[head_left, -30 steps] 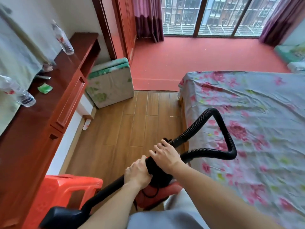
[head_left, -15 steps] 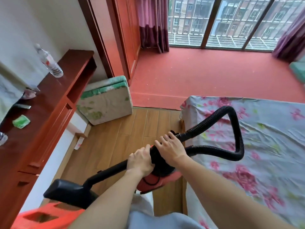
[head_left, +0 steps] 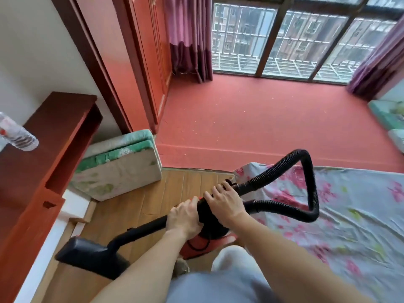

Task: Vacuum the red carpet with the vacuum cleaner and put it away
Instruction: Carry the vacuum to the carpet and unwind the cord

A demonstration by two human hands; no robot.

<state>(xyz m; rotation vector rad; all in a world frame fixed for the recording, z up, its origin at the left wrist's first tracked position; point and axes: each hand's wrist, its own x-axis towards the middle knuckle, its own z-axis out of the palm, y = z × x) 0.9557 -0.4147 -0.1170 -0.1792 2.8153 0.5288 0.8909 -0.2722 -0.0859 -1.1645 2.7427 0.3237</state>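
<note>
Your left hand point(head_left: 184, 217) gripped the black wand point(head_left: 142, 230), fingers wrapped round it. Your right hand point(head_left: 225, 204) curled its fingers over the top of the vacuum cleaner point(head_left: 213, 228), held just left of the bed point(head_left: 338, 226) corner. Its nozzle point(head_left: 91, 259) hung farther left of the bed. Beyond the bed, past a step edge, the red carpet point(head_left: 251, 119) spread wide.

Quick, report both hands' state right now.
Left hand: grips the black wand.
Right hand: grips the top of the vacuum cleaner.
</note>
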